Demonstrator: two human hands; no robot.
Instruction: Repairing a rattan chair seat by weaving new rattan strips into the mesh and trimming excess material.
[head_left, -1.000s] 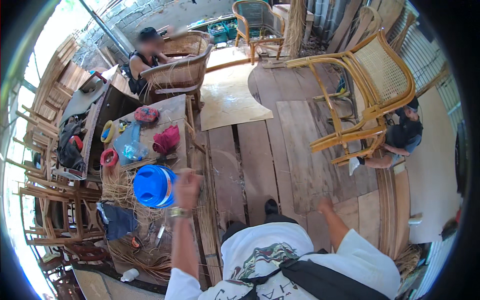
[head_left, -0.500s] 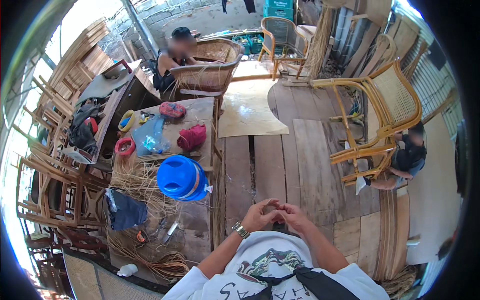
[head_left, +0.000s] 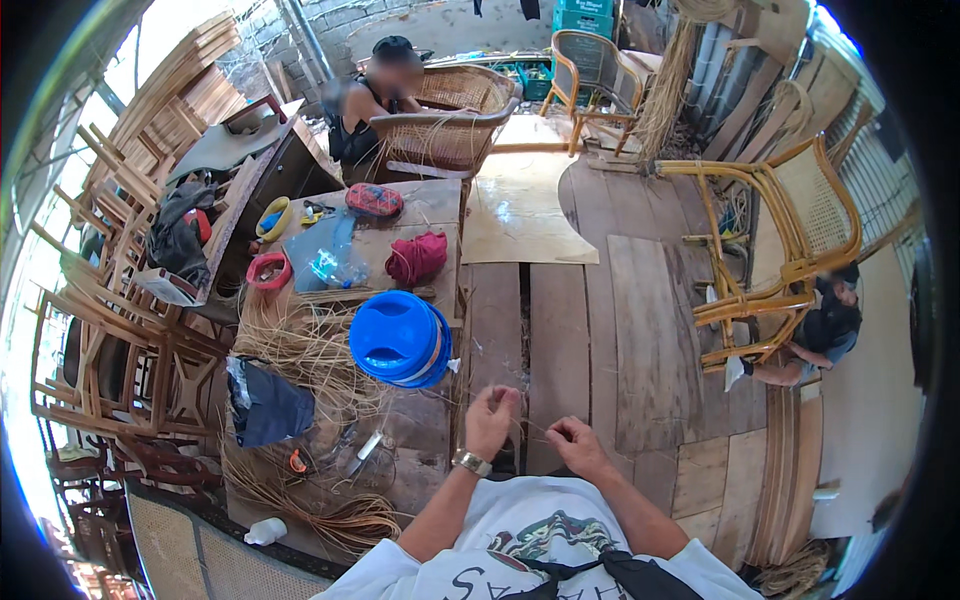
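Cane strand (head_left: 528,432), thin and pale, runs between my hands in the head view, over the plank floor (head_left: 640,330). My left hand (head_left: 491,420), a watch at its wrist, pinches one end with fingers together; my right hand (head_left: 573,446) pinches the other end the same way. Both hands sit just in front of my chest. Left of them, a blue lid (head_left: 400,338) lies on the table (head_left: 420,470) among loose straw (head_left: 300,350). Farther off, a red cloth (head_left: 417,256).
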